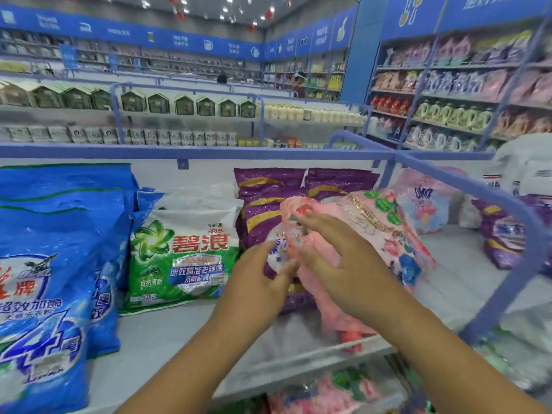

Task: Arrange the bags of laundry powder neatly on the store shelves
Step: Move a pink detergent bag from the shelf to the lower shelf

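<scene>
A pink laundry powder bag (376, 231) is tilted above the grey shelf (167, 339), in front of the purple bags (268, 192). My left hand (257, 285) touches its lower left edge with relaxed fingers. My right hand (337, 258) lies over the front of the pink bag with fingers spread and mostly straight. The picture is blurred there, so a firm grip cannot be made out. To the left stand a green and white bag (182, 252) and large blue bags (53, 264).
A blue rail (478, 186) bounds the shelf at the back and right. A pink and blue bag (424, 204) and another purple bag (504, 237) lie on the right section. More pink bags (322, 392) sit on the shelf below. Far shelves hold other goods.
</scene>
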